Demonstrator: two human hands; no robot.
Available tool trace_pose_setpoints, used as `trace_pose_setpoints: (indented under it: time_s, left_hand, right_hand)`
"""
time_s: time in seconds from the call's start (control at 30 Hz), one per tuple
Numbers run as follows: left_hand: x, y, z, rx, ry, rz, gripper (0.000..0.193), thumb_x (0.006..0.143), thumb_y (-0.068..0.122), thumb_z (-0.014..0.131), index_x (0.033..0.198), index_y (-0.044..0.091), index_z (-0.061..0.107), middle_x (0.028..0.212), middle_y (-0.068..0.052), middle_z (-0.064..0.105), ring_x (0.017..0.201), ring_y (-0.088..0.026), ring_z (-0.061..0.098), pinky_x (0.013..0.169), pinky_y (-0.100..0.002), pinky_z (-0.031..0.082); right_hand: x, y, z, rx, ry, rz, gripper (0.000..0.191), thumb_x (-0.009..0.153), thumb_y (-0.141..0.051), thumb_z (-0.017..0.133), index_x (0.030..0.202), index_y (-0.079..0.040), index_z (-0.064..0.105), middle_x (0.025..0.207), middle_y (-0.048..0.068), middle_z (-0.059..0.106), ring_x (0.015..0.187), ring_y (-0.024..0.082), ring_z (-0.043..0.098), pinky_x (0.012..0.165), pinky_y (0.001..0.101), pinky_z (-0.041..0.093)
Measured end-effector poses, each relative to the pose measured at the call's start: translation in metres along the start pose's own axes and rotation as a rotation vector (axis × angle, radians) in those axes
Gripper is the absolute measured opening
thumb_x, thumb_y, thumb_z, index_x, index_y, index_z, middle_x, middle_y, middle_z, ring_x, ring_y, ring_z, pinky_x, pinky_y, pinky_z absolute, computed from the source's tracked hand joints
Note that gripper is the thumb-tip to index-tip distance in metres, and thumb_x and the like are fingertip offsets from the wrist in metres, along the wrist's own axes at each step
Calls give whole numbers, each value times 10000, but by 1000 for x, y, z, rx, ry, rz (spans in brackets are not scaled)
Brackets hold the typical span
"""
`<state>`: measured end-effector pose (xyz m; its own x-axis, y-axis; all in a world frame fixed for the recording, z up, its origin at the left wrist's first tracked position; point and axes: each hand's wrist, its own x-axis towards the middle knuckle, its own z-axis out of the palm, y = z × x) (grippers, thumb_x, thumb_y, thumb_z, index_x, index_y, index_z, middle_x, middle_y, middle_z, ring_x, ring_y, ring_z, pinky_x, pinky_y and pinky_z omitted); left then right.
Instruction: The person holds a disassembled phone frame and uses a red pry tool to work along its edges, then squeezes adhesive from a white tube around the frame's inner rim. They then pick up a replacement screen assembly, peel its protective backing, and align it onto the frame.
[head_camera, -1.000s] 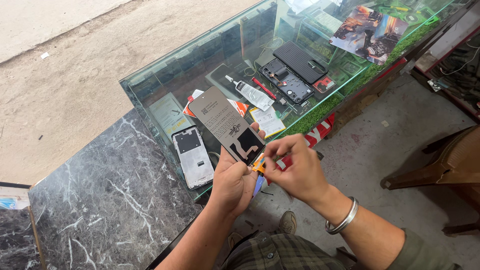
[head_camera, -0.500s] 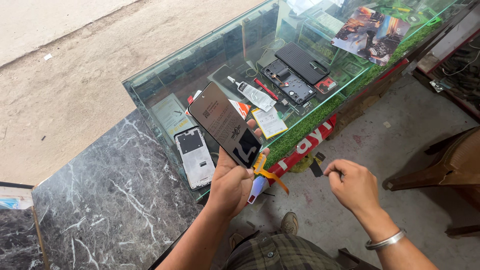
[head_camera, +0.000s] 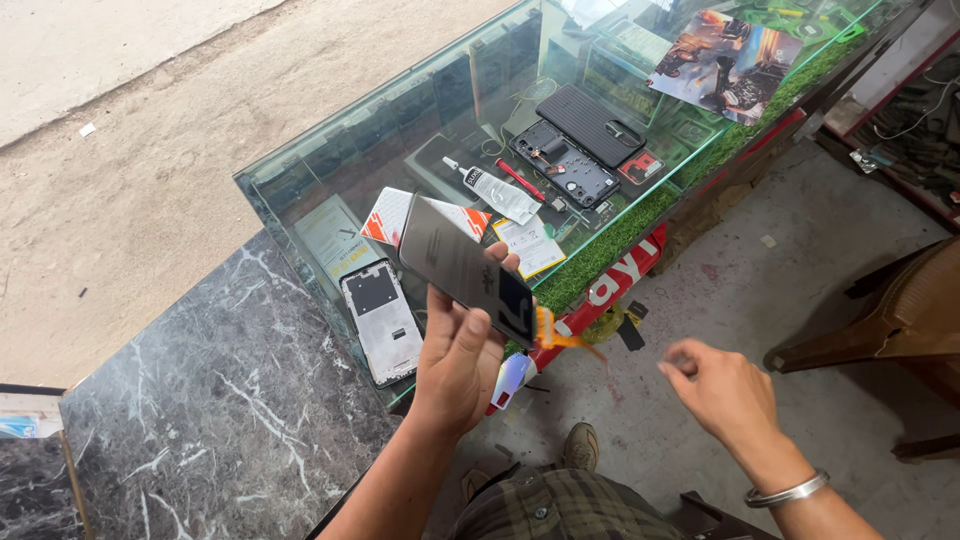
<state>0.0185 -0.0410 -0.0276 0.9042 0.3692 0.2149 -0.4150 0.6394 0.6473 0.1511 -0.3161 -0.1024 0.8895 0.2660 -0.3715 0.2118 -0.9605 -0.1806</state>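
Left hand (head_camera: 455, 365): fingers closed round the lower end of a flat grey rectangular phone panel with a dark band (head_camera: 465, 272), thumb across its face. The panel is tilted, its upper end over the near edge of the glass-topped display table (head_camera: 330, 165), its lower end past that edge, above the concrete floor (head_camera: 740, 300). An orange strip (head_camera: 565, 338), blurred, hangs at the panel's lower corner.

Right hand (head_camera: 722, 388): empty, fingers loosely curled, blurred, well apart from the panel, over open floor; silver metal bangle (head_camera: 788, 491) at the wrist.

On the glass near the table's front edge: a white phone frame with a dark cut-out (head_camera: 380, 320), just beside the left hand; red-and-white packets (head_camera: 392, 215); a white glue tube (head_camera: 500, 190); an opened black phone body (head_camera: 562, 165).

Left of the glass: a dark marble slab with white veins (head_camera: 210, 410), bare. Right edge of view: a brown wooden chair (head_camera: 900, 320), bounding the open floor.
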Motion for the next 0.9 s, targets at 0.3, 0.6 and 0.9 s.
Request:
trace_pose_setpoints:
  time_s: [0.3,0.6,0.9]
  left_hand:
    - [-10,-8,-6,512,-90,191,922,945,139,783,1608,97,144,1696,-199,292,1543,-297,407,1245,-478,430]
    - [-37,-39,-10,603,-73,354,910,925,81,783,1604,83,176,1720,-217,249,1562,-326,352,1253,-485,402]
    - [-31,-18,-19,-233,19,-493,641,1069,498,394,1555,83,341,1454,-191,499,1307,-350,536,1116,-574,440]
  right_hand:
    - [-40,-81,-10,1703,-563,-308,535,919,-350,614,1356,-43,572,1316,182,653,1148,270,676,957,434,565]
    - [-31,-126,-36,1924,-677,-376,267,1012,-187,616,1194,7,640,1070,108,733,921,179,693,814,347,564]
    - [1,-118,-45,1520,-680,-299,279,886,-156,735,1138,-46,693,935,-8,737,755,58,644,612,229,491]
